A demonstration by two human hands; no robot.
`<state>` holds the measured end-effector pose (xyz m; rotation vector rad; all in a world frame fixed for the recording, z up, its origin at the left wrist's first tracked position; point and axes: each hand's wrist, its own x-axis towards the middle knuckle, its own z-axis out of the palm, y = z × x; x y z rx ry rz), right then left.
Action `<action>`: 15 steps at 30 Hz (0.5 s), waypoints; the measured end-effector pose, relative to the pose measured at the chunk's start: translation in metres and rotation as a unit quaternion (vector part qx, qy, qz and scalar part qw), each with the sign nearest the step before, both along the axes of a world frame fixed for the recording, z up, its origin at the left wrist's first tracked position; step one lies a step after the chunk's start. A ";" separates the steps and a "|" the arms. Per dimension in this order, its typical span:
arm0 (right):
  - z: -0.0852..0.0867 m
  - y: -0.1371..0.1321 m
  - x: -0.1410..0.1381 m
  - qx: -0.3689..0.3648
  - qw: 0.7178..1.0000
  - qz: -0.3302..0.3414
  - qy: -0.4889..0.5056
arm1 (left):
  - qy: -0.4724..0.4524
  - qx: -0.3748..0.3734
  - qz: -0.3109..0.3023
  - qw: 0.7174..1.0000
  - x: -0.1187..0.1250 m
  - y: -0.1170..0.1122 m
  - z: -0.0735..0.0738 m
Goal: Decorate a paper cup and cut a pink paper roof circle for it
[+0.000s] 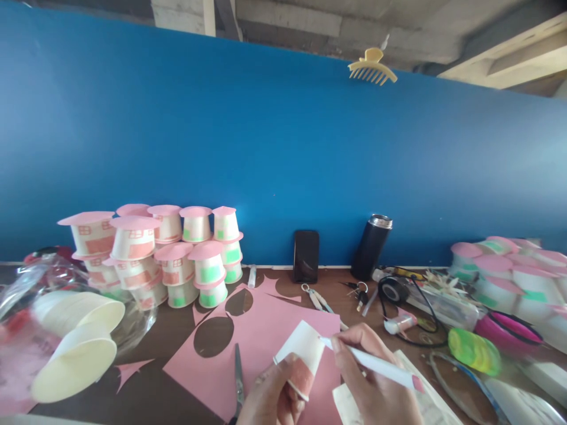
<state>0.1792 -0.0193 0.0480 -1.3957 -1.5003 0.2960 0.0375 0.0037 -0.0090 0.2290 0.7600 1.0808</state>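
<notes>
Left hand point(277, 396) — fingers closed around a white paper cup point(303, 347) with a pink patch, held tilted over the pink sheet point(261, 330) on the bench point(150, 392). Right hand point(371, 386) — pinching a white stick point(383, 367), its tip touching the cup's rim. Scissors point(238, 378) lie just beside the left hand. Decorated cups point(168, 254) stacked at back left; phone point(306, 255) and black flask point(371, 247) stand against the blue wall point(266, 147).

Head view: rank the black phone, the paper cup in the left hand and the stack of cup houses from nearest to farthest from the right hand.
1. The paper cup, gripped by the left hand, just left of the right hand and its white stick.
2. The black phone, leaning on the blue wall behind.
3. The stack of cup houses, far back left.
</notes>
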 end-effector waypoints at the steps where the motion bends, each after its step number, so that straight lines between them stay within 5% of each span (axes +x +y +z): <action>1: 0.000 0.000 -0.001 0.001 1.000 -0.001 0.007 | -0.002 -0.002 -0.002 1.000 0.000 0.000 0.000; 15: -0.006 0.001 -0.002 0.028 0.999 0.023 -0.014 | -0.016 0.020 -0.021 0.999 0.000 -0.002 0.002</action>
